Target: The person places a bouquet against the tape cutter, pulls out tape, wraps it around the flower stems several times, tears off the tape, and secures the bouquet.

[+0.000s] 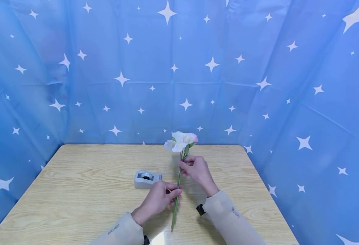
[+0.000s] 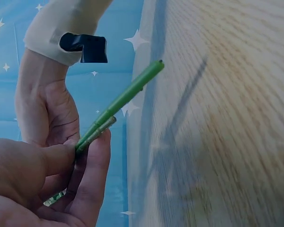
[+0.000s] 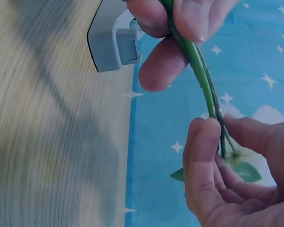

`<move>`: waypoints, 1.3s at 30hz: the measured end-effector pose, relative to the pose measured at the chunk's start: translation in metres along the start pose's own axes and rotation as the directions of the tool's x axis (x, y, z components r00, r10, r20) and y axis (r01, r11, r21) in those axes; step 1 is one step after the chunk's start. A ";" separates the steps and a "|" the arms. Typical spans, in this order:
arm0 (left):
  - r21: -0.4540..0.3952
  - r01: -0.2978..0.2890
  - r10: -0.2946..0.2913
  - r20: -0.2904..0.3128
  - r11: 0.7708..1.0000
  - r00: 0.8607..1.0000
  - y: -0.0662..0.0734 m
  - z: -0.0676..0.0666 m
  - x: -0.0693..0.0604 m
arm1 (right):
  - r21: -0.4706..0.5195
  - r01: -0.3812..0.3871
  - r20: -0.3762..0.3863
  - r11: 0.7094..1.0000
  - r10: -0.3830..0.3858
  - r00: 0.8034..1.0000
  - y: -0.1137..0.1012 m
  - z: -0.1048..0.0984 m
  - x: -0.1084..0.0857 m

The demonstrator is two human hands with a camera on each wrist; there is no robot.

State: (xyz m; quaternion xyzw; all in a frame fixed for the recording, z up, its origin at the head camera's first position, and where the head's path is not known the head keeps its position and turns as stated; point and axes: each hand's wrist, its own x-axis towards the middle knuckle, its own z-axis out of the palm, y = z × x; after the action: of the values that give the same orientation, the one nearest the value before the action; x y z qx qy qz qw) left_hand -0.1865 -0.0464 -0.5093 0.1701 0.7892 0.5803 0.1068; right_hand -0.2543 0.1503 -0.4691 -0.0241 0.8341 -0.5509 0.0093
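White artificial flowers (image 1: 179, 141), one edged with pink, stand raised above the table on green stems (image 1: 175, 212). Two stems lie side by side in the right wrist view, and in the left wrist view one end reaches past the other. My left hand (image 1: 158, 200) pinches the stems low down between thumb and fingers. Higher up, just beneath the leaves, my right hand (image 1: 197, 172) pinches them too. The bare lower stem end (image 2: 137, 85) points away from the left fingers, clear of the tabletop. A grey tape dispenser (image 1: 142, 182) stands close behind the left hand.
The wooden table (image 1: 84, 190) spreads out on both sides of the hands. Blue curtains (image 1: 154, 68) with white stars hang behind the table and along its left and right sides.
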 end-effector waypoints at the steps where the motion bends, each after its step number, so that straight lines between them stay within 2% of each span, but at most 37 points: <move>1: 0.015 -0.006 0.006 -0.003 1.000 1.000 0.000 0.000 0.000 | -0.005 -0.002 0.000 1.000 0.002 1.000 0.000 0.001 0.000; 7: 0.092 -0.027 0.028 -0.018 0.995 0.999 0.001 0.001 0.000 | 0.016 -0.056 0.003 0.998 0.056 0.998 0.004 0.004 0.003; 15: 0.077 -0.016 0.019 -0.034 0.997 0.999 0.001 0.000 0.000 | 0.140 -0.122 0.023 0.983 0.120 0.992 0.004 0.003 0.005; 18: 0.048 -0.014 0.015 -0.028 0.999 0.999 -0.001 -0.001 0.000 | 0.200 -0.137 0.034 0.970 0.133 0.991 0.004 0.004 0.007; 23: -0.011 0.028 -0.028 -0.010 1.000 1.000 -0.001 -0.004 0.000 | 0.283 -0.160 0.047 0.946 0.153 0.987 0.006 0.005 0.010; 29: -0.070 0.037 -0.034 0.038 0.997 0.999 -0.001 -0.007 -0.002 | 0.313 -0.166 0.070 0.935 0.152 0.986 0.007 0.005 0.013; 35: -0.217 0.092 -0.070 0.108 0.972 0.992 -0.003 -0.008 -0.003 | 0.322 -0.170 0.102 0.931 0.144 0.984 0.008 0.005 0.014; 39: -0.264 0.107 -0.075 0.129 0.959 0.989 -0.001 -0.008 -0.002 | 0.331 -0.165 0.132 0.929 0.128 0.983 0.009 0.005 0.014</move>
State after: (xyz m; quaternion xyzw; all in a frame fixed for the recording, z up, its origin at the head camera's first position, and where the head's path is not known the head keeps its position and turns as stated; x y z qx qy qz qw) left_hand -0.1879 -0.0547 -0.5081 0.1512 0.7021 0.6658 0.2020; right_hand -0.2681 0.1488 -0.4794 0.0105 0.7241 -0.6824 0.0997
